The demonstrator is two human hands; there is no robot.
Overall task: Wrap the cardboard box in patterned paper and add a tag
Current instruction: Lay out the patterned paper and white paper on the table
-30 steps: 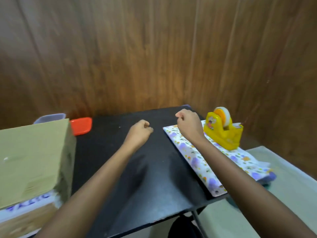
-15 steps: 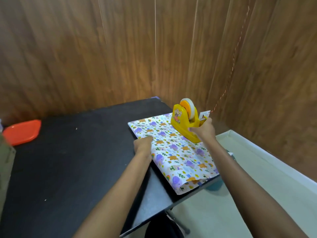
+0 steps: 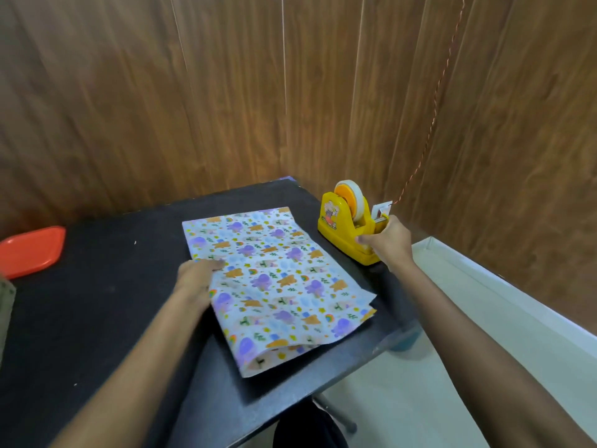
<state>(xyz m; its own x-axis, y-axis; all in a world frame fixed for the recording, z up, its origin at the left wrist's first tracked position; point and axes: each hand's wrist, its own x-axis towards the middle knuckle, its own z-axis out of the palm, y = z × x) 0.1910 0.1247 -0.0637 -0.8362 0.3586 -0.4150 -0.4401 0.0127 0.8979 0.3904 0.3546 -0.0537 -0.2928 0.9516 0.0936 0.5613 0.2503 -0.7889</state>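
Folded patterned paper (image 3: 277, 286), printed with purple and orange animals, lies flat on the black table (image 3: 97, 302). My left hand (image 3: 197, 279) pinches the paper's left edge, thumb on top. My right hand (image 3: 387, 240) grips the near end of a yellow tape dispenser (image 3: 342, 227), which stands on the table just right of the paper. A small white tag (image 3: 379, 210) sits behind the dispenser, with red-and-white twine (image 3: 433, 108) running up from it along the wall. Only a sliver of the cardboard box (image 3: 5, 305) shows at the far left.
A red plastic lid (image 3: 30, 250) lies at the table's back left. Wood-panelled walls close in behind and to the right. The table's right edge is just past the dispenser, with pale floor (image 3: 420, 383) below.
My right hand took hold of the tape dispenser and moved it off the paper to the right. My left hand came onto the paper's left edge. The view swung right, away from the box.
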